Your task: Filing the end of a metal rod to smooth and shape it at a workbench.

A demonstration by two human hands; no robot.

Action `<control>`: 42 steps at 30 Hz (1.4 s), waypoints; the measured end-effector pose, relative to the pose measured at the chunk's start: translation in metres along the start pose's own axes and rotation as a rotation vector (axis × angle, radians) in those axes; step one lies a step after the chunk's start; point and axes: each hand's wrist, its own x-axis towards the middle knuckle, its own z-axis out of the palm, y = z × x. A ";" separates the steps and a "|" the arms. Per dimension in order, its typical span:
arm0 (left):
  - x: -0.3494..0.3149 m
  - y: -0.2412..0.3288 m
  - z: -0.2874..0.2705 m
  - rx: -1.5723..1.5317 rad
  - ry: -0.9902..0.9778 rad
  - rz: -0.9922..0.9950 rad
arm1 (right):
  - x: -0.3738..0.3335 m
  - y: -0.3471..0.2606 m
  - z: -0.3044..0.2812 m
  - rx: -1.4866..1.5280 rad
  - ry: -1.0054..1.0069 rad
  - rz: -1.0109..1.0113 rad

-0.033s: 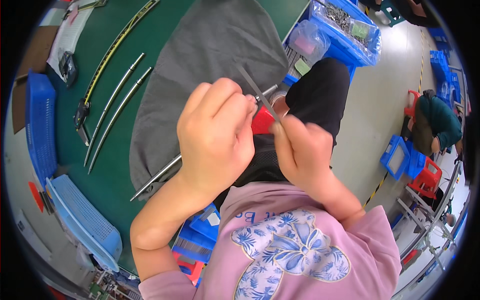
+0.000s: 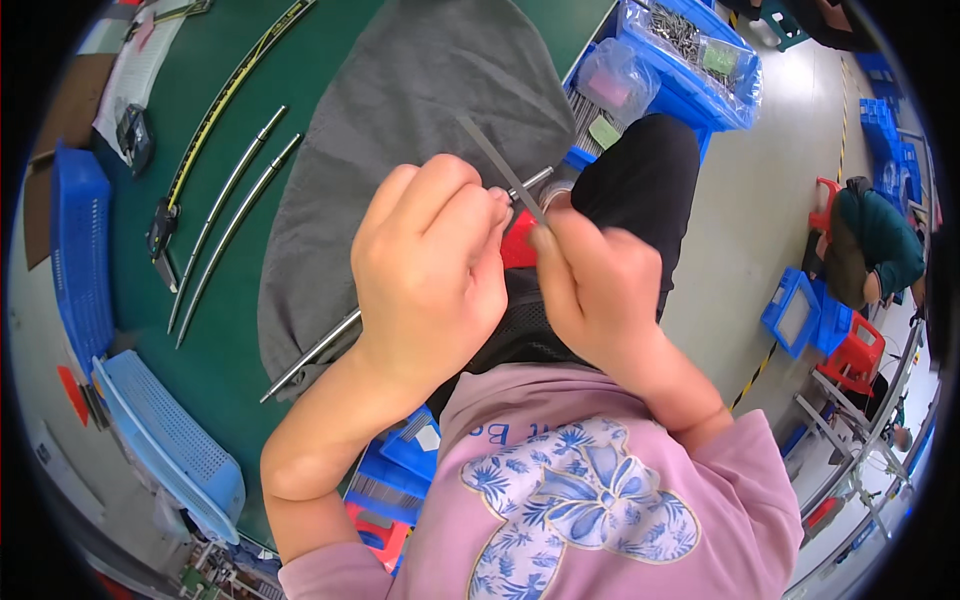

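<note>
My left hand (image 2: 425, 265) is wrapped round a thin shiny metal rod (image 2: 312, 354). One end of the rod pokes out past my fingers at the upper right, and its tapered other end points to the lower left. In my right hand (image 2: 605, 280) I pinch a flat, narrow grey metal file (image 2: 495, 160). It lies crosswise over the rod's short end, close to my left fingertips; whether the two touch is hard to see. Under my hands a dark grey cloth (image 2: 430, 70) covers part of the green table (image 2: 225, 55) and hangs toward my lap.
Two similar metal rods (image 2: 235, 180) lie left of the cloth, beside a yellow-and-black caliper (image 2: 195, 160). Blue baskets (image 2: 170, 440) line the left edge. At upper right, blue bins (image 2: 690, 55) hold small metal parts and bags. Another person (image 2: 875, 245) sits bent over at far right.
My right hand and the file have shifted slightly up and to the left across the rod's end. My left hand and the rod have hardly moved.
</note>
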 end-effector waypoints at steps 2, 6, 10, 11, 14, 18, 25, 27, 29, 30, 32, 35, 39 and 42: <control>0.001 -0.002 0.000 0.017 0.002 0.001 | 0.012 -0.003 0.003 -0.023 -0.018 -0.017; 0.002 -0.002 0.000 -0.007 0.010 0.013 | -0.022 0.001 -0.008 -0.019 -0.064 0.067; 0.000 -0.002 -0.001 0.016 0.001 0.014 | 0.006 -0.001 0.002 -0.024 0.013 -0.049; 0.000 -0.003 -0.001 0.017 0.000 0.014 | 0.010 -0.003 0.003 -0.055 -0.006 -0.041; 0.002 -0.003 0.000 0.000 0.009 0.014 | -0.012 0.004 0.001 -0.050 0.021 -0.022; 0.001 -0.001 0.000 -0.001 -0.004 0.018 | -0.010 0.002 -0.001 -0.007 -0.010 -0.024; 0.002 -0.003 0.000 -0.024 -0.002 0.005 | -0.022 0.014 0.005 0.077 -0.049 0.005; 0.002 -0.004 -0.001 -0.010 -0.011 0.014 | -0.014 0.013 0.010 0.087 0.009 -0.055; 0.002 -0.005 -0.002 0.007 -0.020 0.022 | 0.000 0.012 0.017 0.115 0.065 -0.075; 0.002 -0.004 -0.002 0.005 -0.018 0.022 | -0.001 0.012 0.021 0.151 0.083 -0.064; 0.002 -0.004 -0.002 0.007 -0.012 0.023 | -0.014 0.017 0.022 0.145 0.065 -0.044; 0.002 -0.004 -0.002 0.005 -0.022 0.021 | -0.012 0.019 0.024 0.132 0.045 -0.035; 0.002 -0.006 -0.001 0.019 -0.013 0.037 | -0.003 0.019 0.034 0.205 0.129 -0.090; 0.002 -0.006 -0.001 0.015 -0.013 0.041 | -0.006 0.024 0.034 0.200 0.080 -0.059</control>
